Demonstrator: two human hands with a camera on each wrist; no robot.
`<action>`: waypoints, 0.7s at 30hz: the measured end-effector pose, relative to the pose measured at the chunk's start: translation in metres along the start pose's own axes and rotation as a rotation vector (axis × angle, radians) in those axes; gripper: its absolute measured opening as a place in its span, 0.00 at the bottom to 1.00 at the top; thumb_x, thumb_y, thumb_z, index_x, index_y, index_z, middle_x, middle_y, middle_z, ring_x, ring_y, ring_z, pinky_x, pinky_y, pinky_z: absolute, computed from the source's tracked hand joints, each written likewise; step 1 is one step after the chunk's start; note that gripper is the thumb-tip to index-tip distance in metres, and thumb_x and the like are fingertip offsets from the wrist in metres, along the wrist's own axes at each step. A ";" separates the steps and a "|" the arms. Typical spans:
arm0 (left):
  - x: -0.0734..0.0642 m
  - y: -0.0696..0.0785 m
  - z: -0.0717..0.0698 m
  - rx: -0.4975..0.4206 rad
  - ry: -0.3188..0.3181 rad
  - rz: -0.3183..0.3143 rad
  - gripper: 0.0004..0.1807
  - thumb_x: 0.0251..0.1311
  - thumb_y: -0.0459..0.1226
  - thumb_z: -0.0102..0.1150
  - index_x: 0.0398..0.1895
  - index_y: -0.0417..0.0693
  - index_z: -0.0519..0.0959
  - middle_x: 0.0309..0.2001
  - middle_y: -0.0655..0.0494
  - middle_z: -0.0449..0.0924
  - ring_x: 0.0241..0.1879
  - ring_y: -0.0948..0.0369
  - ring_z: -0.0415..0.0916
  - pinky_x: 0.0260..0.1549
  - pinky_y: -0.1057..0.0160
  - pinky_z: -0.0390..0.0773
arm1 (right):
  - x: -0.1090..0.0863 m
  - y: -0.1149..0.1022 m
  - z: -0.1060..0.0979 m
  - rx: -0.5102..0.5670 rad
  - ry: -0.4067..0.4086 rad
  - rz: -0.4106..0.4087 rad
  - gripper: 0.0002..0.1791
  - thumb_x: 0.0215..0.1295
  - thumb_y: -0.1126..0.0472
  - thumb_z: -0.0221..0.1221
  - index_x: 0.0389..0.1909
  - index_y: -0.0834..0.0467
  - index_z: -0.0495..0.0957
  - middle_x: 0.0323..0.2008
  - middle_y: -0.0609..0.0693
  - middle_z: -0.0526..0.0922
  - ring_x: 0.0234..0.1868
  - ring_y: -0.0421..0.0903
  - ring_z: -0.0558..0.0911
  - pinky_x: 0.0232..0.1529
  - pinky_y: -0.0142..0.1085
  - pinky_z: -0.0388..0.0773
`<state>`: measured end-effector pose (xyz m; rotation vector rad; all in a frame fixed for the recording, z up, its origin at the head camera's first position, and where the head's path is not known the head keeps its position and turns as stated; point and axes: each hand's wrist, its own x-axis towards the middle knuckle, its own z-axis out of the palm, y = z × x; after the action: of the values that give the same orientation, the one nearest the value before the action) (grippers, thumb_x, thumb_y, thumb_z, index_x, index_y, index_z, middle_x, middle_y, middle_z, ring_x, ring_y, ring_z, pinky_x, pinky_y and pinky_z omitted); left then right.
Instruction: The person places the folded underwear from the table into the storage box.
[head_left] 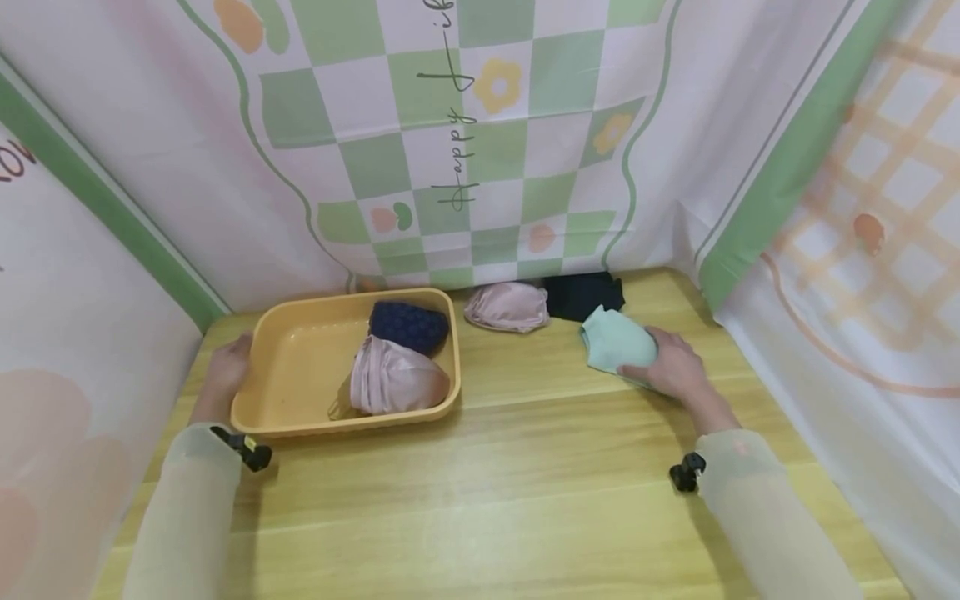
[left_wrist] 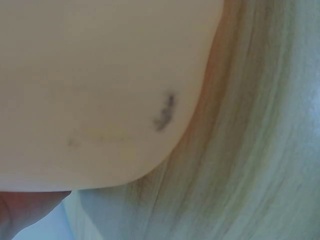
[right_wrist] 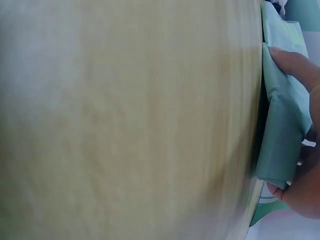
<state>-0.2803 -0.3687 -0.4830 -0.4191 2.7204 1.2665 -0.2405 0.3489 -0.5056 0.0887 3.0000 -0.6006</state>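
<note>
My left hand holds the left end of a yellow plastic bin on the table; in the left wrist view its smooth wall hides most of the fingers. Inside, at the bin's right end, a pink satin bra lies in front of a folded navy patterned garment. At the right, my right hand grips a folded mint-green garment, thumb on its near side. In the right wrist view this garment is close over the tabletop.
Against the back curtain lie a folded pink garment and a folded black one, just beyond the mint garment. Printed curtains stand at the left and right of the wood-grain table.
</note>
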 end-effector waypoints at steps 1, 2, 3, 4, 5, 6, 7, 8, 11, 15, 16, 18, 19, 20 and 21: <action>0.000 0.000 0.000 0.004 0.002 0.003 0.41 0.76 0.59 0.18 0.76 0.35 0.53 0.73 0.26 0.53 0.71 0.32 0.56 0.72 0.37 0.58 | 0.000 -0.001 0.000 0.013 0.001 -0.006 0.57 0.56 0.33 0.66 0.74 0.67 0.54 0.68 0.74 0.64 0.66 0.73 0.65 0.62 0.70 0.64; 0.000 0.000 0.000 0.003 0.001 0.001 0.41 0.76 0.59 0.18 0.76 0.35 0.53 0.73 0.26 0.53 0.72 0.32 0.55 0.72 0.37 0.58 | 0.000 -0.002 0.000 0.028 0.000 -0.010 0.56 0.57 0.35 0.66 0.74 0.67 0.55 0.68 0.74 0.63 0.66 0.73 0.65 0.63 0.70 0.63; 0.000 0.000 0.000 0.004 0.000 0.000 0.41 0.76 0.59 0.18 0.76 0.35 0.53 0.74 0.26 0.52 0.72 0.32 0.55 0.72 0.37 0.57 | 0.000 -0.002 0.000 0.040 0.000 -0.015 0.54 0.58 0.38 0.66 0.74 0.67 0.55 0.69 0.73 0.64 0.66 0.73 0.65 0.64 0.69 0.63; 0.000 0.000 0.000 0.005 0.002 -0.001 0.42 0.76 0.59 0.18 0.76 0.35 0.53 0.74 0.27 0.52 0.72 0.32 0.55 0.73 0.37 0.57 | 0.000 -0.002 0.001 0.049 -0.001 -0.017 0.53 0.59 0.39 0.66 0.74 0.67 0.55 0.69 0.73 0.64 0.67 0.73 0.65 0.65 0.69 0.63; 0.000 0.000 0.000 0.003 0.001 -0.004 0.42 0.76 0.60 0.18 0.76 0.35 0.53 0.74 0.27 0.52 0.72 0.32 0.55 0.73 0.37 0.57 | 0.000 -0.002 0.001 0.059 0.001 -0.016 0.51 0.60 0.41 0.66 0.74 0.67 0.55 0.69 0.73 0.64 0.67 0.73 0.65 0.65 0.68 0.63; 0.000 0.000 0.000 0.000 -0.001 -0.008 0.42 0.75 0.60 0.18 0.76 0.36 0.52 0.74 0.27 0.51 0.72 0.32 0.54 0.73 0.37 0.57 | 0.000 -0.002 0.001 0.067 0.002 -0.016 0.51 0.61 0.42 0.65 0.74 0.67 0.55 0.69 0.73 0.64 0.66 0.73 0.66 0.65 0.67 0.63; -0.001 0.001 0.001 -0.009 -0.002 -0.014 0.42 0.75 0.60 0.18 0.76 0.36 0.52 0.74 0.27 0.51 0.72 0.32 0.55 0.73 0.38 0.57 | 0.000 -0.002 0.002 0.073 0.006 -0.014 0.50 0.61 0.42 0.65 0.74 0.67 0.56 0.68 0.73 0.65 0.66 0.73 0.67 0.65 0.67 0.64; -0.001 0.001 0.001 -0.021 -0.004 -0.019 0.42 0.75 0.61 0.19 0.76 0.37 0.52 0.74 0.28 0.52 0.72 0.33 0.55 0.73 0.38 0.57 | 0.000 -0.002 0.002 0.077 0.008 -0.013 0.49 0.62 0.43 0.65 0.73 0.68 0.56 0.68 0.73 0.66 0.65 0.73 0.68 0.65 0.66 0.65; -0.001 0.000 0.001 -0.027 -0.007 -0.022 0.42 0.75 0.61 0.19 0.77 0.37 0.52 0.74 0.28 0.52 0.72 0.33 0.55 0.73 0.38 0.58 | -0.001 -0.002 0.003 0.081 0.025 -0.013 0.46 0.62 0.45 0.64 0.72 0.68 0.58 0.65 0.74 0.70 0.62 0.73 0.71 0.63 0.65 0.68; -0.001 -0.001 0.001 -0.032 -0.005 -0.019 0.43 0.75 0.61 0.19 0.77 0.37 0.52 0.74 0.28 0.53 0.72 0.33 0.56 0.73 0.38 0.58 | -0.002 -0.002 0.004 0.083 0.057 -0.027 0.43 0.62 0.46 0.63 0.68 0.69 0.62 0.60 0.73 0.74 0.58 0.72 0.74 0.59 0.64 0.71; 0.000 -0.001 0.001 -0.038 -0.006 -0.021 0.43 0.75 0.62 0.19 0.77 0.37 0.52 0.74 0.28 0.53 0.72 0.33 0.57 0.72 0.38 0.59 | -0.002 -0.002 0.004 0.082 0.067 -0.032 0.42 0.62 0.46 0.64 0.67 0.70 0.63 0.59 0.73 0.75 0.57 0.71 0.75 0.58 0.63 0.72; 0.000 -0.001 0.001 -0.047 -0.006 -0.024 0.43 0.74 0.62 0.19 0.77 0.38 0.52 0.74 0.28 0.53 0.72 0.34 0.57 0.72 0.38 0.59 | -0.002 -0.001 0.004 0.079 0.087 -0.038 0.41 0.61 0.46 0.64 0.65 0.70 0.65 0.56 0.73 0.77 0.55 0.70 0.77 0.55 0.62 0.73; 0.000 -0.001 0.001 -0.055 -0.012 -0.029 0.43 0.74 0.62 0.19 0.77 0.38 0.52 0.74 0.28 0.53 0.72 0.34 0.57 0.72 0.38 0.59 | -0.002 -0.001 0.004 0.079 0.098 -0.041 0.40 0.61 0.46 0.64 0.64 0.70 0.66 0.55 0.72 0.78 0.54 0.70 0.77 0.54 0.62 0.74; 0.000 -0.001 0.001 -0.062 -0.020 -0.035 0.43 0.74 0.63 0.19 0.77 0.39 0.51 0.75 0.28 0.53 0.72 0.34 0.57 0.72 0.38 0.59 | -0.002 -0.001 0.004 0.078 0.108 -0.045 0.40 0.61 0.45 0.64 0.63 0.70 0.67 0.54 0.72 0.78 0.53 0.69 0.78 0.53 0.61 0.74; 0.000 -0.001 0.001 -0.068 -0.025 -0.042 0.44 0.74 0.63 0.19 0.78 0.40 0.51 0.75 0.29 0.52 0.72 0.34 0.57 0.72 0.38 0.59 | -0.002 -0.001 0.004 0.077 0.117 -0.048 0.39 0.61 0.45 0.64 0.62 0.70 0.68 0.53 0.72 0.79 0.51 0.69 0.78 0.52 0.61 0.75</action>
<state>-0.2796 -0.3686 -0.4844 -0.4617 2.6402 1.3475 -0.2380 0.3462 -0.5087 0.0590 3.0995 -0.7409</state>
